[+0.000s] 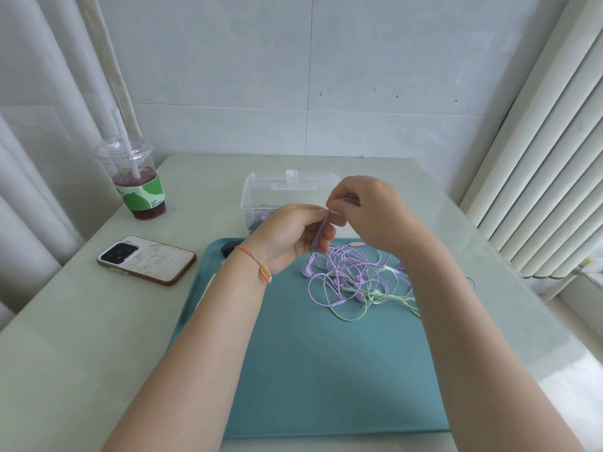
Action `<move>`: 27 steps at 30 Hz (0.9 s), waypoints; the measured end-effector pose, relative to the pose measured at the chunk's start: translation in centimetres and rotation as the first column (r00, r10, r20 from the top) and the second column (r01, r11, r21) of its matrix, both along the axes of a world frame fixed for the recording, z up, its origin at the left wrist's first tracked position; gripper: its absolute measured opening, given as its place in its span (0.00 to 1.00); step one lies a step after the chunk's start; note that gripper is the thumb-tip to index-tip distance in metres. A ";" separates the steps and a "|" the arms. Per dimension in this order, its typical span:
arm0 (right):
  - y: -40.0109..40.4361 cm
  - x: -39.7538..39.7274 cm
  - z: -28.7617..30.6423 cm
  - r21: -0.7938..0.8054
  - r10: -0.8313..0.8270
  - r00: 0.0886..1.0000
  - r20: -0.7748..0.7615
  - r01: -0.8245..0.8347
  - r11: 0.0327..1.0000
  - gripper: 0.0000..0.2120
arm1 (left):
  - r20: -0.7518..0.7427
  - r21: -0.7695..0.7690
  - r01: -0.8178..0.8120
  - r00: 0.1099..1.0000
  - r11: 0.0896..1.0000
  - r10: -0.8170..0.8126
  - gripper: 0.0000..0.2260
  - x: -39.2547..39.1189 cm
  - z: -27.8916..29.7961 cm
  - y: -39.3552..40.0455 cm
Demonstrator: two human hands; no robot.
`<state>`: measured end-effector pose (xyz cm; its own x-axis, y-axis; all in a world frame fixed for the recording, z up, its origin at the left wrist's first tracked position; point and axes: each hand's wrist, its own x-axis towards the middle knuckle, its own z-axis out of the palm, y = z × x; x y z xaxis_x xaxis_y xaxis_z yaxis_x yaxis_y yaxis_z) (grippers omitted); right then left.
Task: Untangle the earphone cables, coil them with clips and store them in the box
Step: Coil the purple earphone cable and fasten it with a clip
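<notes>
Here both hands pinch purple cable; cup label unreadable.

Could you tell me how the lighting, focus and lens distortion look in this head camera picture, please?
Head view: soft, even daylight, faint shadows on the teal tray; wide-angle lens bows the blinds and curtain; hands mostly sharp, thin cables slightly soft.

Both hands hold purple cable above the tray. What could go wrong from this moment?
1. The purple cable pinched by the left hand and right hand runs into the pile with green cable; pulling may tighten knots.
2. Lifting could drag the pile off the tray.
</notes>
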<state>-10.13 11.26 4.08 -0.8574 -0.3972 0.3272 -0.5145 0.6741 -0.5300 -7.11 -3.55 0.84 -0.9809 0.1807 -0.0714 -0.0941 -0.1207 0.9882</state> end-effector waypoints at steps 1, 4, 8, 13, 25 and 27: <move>0.1 0.0 0.0 -0.025 -0.005 1.000 -0.001 0.005 1.000 0.04 | 0.013 0.017 0.027 1.000 1.000 -0.027 0.14 0.0 0.0 -0.1; 0.3 -0.3 -0.2 -0.140 -0.001 1.000 0.025 0.004 0.990 0.03 | 0.024 0.105 0.077 0.997 0.992 -0.080 0.13 0.0 0.1 -0.4; 0.3 -0.3 -0.6 -0.264 0.073 0.988 0.138 -0.034 0.964 0.07 | -0.001 0.256 0.150 0.988 0.955 -0.155 0.11 0.3 0.5 -0.7; -0.1 -0.1 -1.0 -0.267 0.114 0.959 0.258 -0.043 0.963 0.11 | 0.023 0.634 0.010 0.999 0.773 -0.032 0.14 0.0 1.1 -0.6; -1.0 0.6 -0.9 0.005 0.115 0.962 0.249 -0.120 0.993 0.07 | -0.143 0.440 -0.259 0.925 0.860 0.352 0.09 -1.1 -0.4 -0.6; -0.8 0.6 -0.7 0.015 0.091 0.974 0.205 -0.096 0.995 0.06 | -0.154 0.294 -0.286 0.927 0.912 0.341 0.08 -1.1 -0.5 -0.4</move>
